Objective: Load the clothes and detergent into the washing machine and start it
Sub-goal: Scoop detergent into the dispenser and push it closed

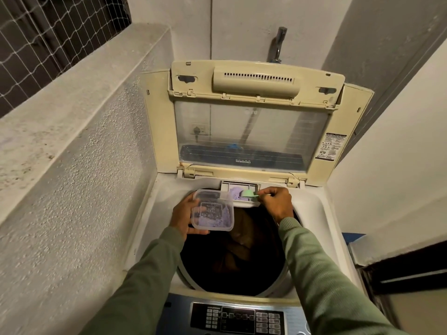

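Fingers (268, 192) of right hand (278, 204) pinch green scoop (246, 193); left hand (182, 213) grips powder tub (205, 195); lid lettering (243, 162) mirrored.

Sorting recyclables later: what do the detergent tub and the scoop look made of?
Detergent tub: clear, slightly cloudy plastic, it seems; the lilac powder shows through its walls. Scoop: opaque pale-green plastic, probably, with a matte look.

The rectangular plastic washer lid (256, 78) is yellowed cream, the square plastic tub (212, 209) clear over lilac powder (212, 222), the small plastic scoop (248, 193) mint green, the knitted sleeves (314, 262) sage green, the control panel (237, 317) blue around a black block, and the clothes (239, 238) perhaps dark brown.
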The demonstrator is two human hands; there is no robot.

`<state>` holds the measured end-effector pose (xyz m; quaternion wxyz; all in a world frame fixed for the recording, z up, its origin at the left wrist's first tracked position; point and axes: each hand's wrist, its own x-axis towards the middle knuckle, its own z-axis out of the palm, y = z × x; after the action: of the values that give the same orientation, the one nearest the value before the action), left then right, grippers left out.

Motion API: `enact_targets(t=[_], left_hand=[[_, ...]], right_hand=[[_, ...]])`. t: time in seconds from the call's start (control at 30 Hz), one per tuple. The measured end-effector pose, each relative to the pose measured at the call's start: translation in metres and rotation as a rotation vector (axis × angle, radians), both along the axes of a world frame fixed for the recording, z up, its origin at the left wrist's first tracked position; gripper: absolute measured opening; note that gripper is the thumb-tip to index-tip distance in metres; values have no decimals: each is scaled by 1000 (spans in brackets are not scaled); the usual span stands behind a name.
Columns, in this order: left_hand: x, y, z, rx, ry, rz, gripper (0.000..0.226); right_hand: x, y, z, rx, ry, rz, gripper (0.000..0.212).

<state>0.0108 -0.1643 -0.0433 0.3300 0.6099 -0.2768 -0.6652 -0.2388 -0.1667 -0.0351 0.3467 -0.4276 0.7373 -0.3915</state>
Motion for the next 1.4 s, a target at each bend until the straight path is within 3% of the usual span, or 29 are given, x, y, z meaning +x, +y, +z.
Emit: enact_targets(t=[0.57,0.93,1.17,1.33,1.4], left_hand=[[0,0,7,-15,5,7,43],[3,1,20,10,28,38,40],[7,5,34,-18,42,84,42],[2,9,46,-57,42,131,43],[0,10,51,-73,45,141,45]], right_hand=[[16,-5,3,-4,283,176,23],[17,-11,4,4,282,283,23],[10,-16,14,-141,97,64,17],[2,-19,23,-194,-41,115,13],[4,-21,29,-226,-179,105,12]])
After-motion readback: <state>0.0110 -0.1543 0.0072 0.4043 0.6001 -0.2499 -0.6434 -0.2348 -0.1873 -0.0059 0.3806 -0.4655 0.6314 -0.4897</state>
